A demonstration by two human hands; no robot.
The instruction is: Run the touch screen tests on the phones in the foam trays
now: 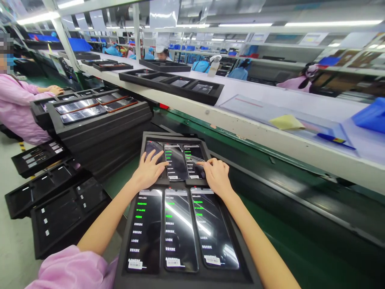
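A black foam tray (177, 183) in front of me holds two rows of smartphones with test lists in white and green text. My left hand (150, 170) is open, fingers spread over the far-left smartphone (154, 147), which it partly covers; its thumb reaches the far-middle smartphone (177, 164). At the far-right smartphone (194, 154), my right hand (217, 174) has its index finger stretched onto the screen, the other fingers loosely bent. Neither hand grips anything. Near my forearms lie the near-left smartphone (146, 233), near-middle smartphone (180, 233) and near-right smartphone (213, 233), each with a white label.
On the left, stacked black trays (102, 136) carry phones on top. Further trays (69, 216) sit lower down. A co-worker in a pink sleeve (21, 104) works beyond. Along the right runs a white bench (252, 92) with a long tray (171, 82) and a yellow cloth (287, 122).
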